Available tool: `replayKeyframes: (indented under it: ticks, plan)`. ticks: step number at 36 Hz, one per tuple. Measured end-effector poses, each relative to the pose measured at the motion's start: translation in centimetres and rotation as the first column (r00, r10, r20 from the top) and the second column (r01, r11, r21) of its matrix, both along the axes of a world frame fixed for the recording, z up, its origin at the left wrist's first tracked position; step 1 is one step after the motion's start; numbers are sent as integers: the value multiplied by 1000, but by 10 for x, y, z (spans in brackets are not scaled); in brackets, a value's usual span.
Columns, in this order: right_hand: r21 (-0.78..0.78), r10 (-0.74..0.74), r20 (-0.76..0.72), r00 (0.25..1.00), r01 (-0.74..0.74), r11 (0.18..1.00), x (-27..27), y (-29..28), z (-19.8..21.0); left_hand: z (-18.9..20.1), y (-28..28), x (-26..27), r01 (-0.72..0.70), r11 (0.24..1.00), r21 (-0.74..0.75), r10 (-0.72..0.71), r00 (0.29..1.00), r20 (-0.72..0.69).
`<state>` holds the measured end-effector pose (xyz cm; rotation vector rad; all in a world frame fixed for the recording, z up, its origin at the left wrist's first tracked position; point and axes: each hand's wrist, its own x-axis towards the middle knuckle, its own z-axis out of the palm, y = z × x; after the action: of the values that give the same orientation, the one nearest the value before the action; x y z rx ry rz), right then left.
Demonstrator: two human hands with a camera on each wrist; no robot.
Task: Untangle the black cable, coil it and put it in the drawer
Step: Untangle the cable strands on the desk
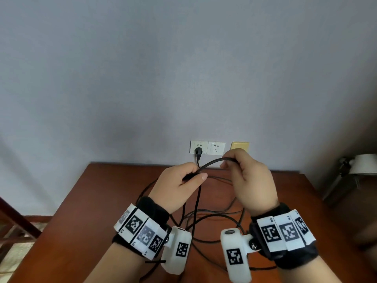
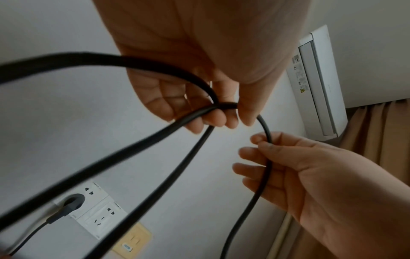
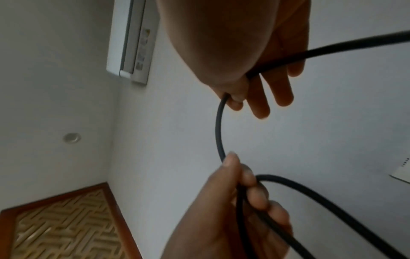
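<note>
In the head view the left hand [image 1: 179,184] and right hand [image 1: 248,176] each pinch the black cable [image 1: 212,163] above the table [image 1: 81,221], the held span arching left to right while loose tangles lie below; coiling looks barely begun, no drawer visible. The left wrist view shows strands gathered under curled left fingers [image 2: 210,119]. The right wrist view shows the span bowing between both pinches.

2 hands [image 1: 179,186], 1 black cable [image 1: 212,163], 3 wall plates [image 1: 217,148], 1 table [image 1: 81,221].
</note>
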<state>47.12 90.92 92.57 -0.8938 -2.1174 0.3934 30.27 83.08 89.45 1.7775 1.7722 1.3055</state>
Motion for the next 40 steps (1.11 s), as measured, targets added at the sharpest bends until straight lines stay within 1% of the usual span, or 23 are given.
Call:
replayKeyframes:
  ticks: [5,8,11,14,16,19,21,24,26,29,31,33,36,38,40]
  plan:
    - [-114,-80,-126,989,66,991,6,8,0,-4,-3,-1,6,997,-82,2,996,91]
    - [-188,-140,-214,967,100,977,13,16,2,-6,-5,-5,-4,992,-130,25,988,154]
    - [-252,-179,-236,955,118,960,19,23,3,-7,-6,-5,-26,990,-139,51,983,176]
    - [-284,-163,-145,976,117,952,21,24,2,-7,-3,-5,-70,993,-94,79,992,95]
    - [-223,-136,-47,990,122,967,20,21,1,-3,0,-2,-87,994,-68,90,995,51]
    - [-130,-85,36,996,89,987,15,12,0,2,3,2,-126,992,-33,128,990,58]
    - [-57,-122,125,985,130,990,11,6,-1,3,4,2,-180,984,-3,179,980,80]
    - [44,-250,255,934,247,968,9,3,3,5,5,0,-233,972,22,230,968,97]
    - [44,-243,277,930,240,970,8,1,6,5,6,-1,-239,970,36,235,967,96]
    - [18,-121,271,955,121,993,3,-3,7,6,7,3,-217,975,53,212,974,81]
    - [47,-71,258,964,61,997,-1,-5,5,7,8,6,-203,977,61,197,976,90]
    - [92,-95,262,960,73,993,-4,-6,3,10,7,7,-195,979,61,189,977,97]
    - [153,-132,314,940,87,984,-8,-8,-2,14,6,7,-154,986,57,148,984,97]
    - [176,-106,357,928,44,983,-14,-13,-3,16,5,10,-118,990,71,112,990,80]
    - [149,-45,380,924,-13,989,-20,-17,-3,17,6,13,-99,991,87,95,994,49]
